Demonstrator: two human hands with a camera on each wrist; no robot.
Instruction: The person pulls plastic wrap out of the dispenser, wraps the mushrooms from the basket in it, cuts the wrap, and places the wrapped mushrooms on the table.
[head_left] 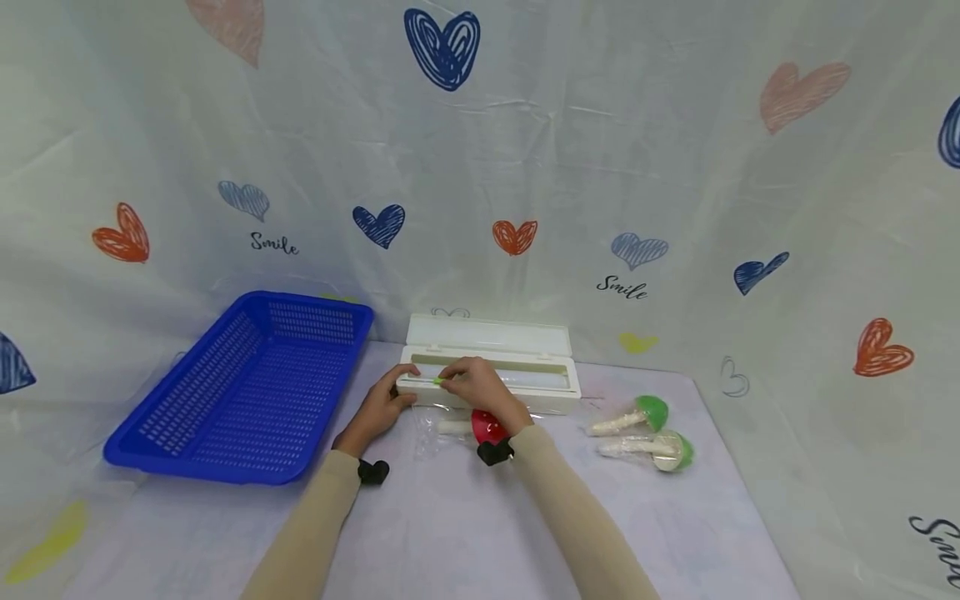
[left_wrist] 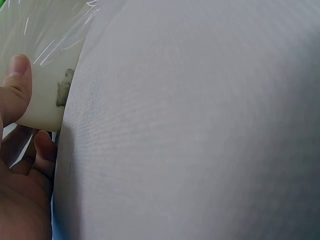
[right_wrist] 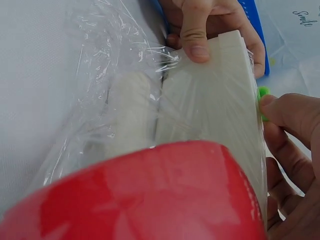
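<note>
A white cling film dispenser (head_left: pixel 491 400) stands at the back of the table with its lid (head_left: pixel 487 336) up. My left hand (head_left: pixel 378 408) grips its left end, thumb (left_wrist: pixel 19 75) on the front face and fingers round the end. My right hand (head_left: pixel 480 383) pinches a small green slide cutter (right_wrist: pixel 263 102) on the dispenser's edge, near the left end. Clear cling film (right_wrist: pixel 107 55) hangs down the front and spreads onto the table. A toy mushroom with a red cap (right_wrist: pixel 150 195) and pale stem (right_wrist: pixel 131 107) lies there with the film about it; my right wrist partly hides it.
An upright-rimmed blue plastic basket (head_left: pixel 315 433) is on the left. Two film-wrapped mushrooms with green caps, one farther back (head_left: pixel 651 411) and one nearer mushroom (head_left: pixel 660 450), lie at the right. A heart-printed curtain (head_left: pixel 555 167) hangs behind the table.
</note>
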